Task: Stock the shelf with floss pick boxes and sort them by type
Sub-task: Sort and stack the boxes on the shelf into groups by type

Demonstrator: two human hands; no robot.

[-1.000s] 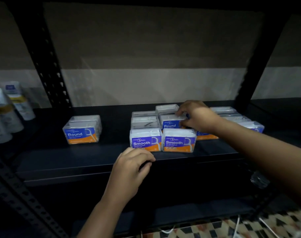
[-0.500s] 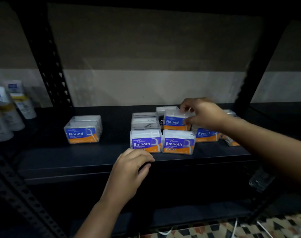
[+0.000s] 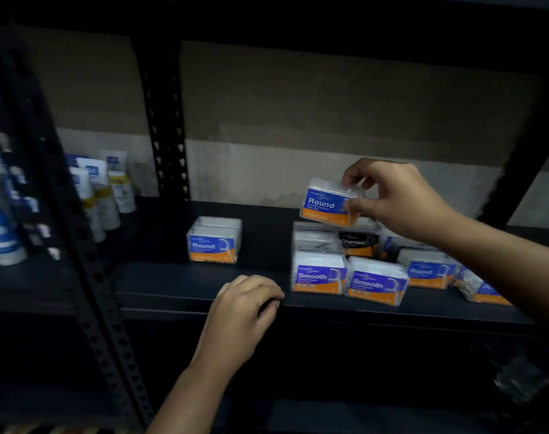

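Your right hand (image 3: 398, 198) is pinching a clear Round floss pick box (image 3: 328, 203) above the Charcoal box (image 3: 358, 242) and two Smooth boxes (image 3: 318, 274). A lone Round box (image 3: 213, 242) is sitting left on the shelf (image 3: 204, 296), where your left hand (image 3: 242, 311) is resting curled, grasping nothing.

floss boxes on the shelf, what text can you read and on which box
"Round": held box in right hand
"Round": lone left box
"Round": right box
"Smooth": two front boxes
"Charcoal": black box
Smaller print and the tubes: too blurred.
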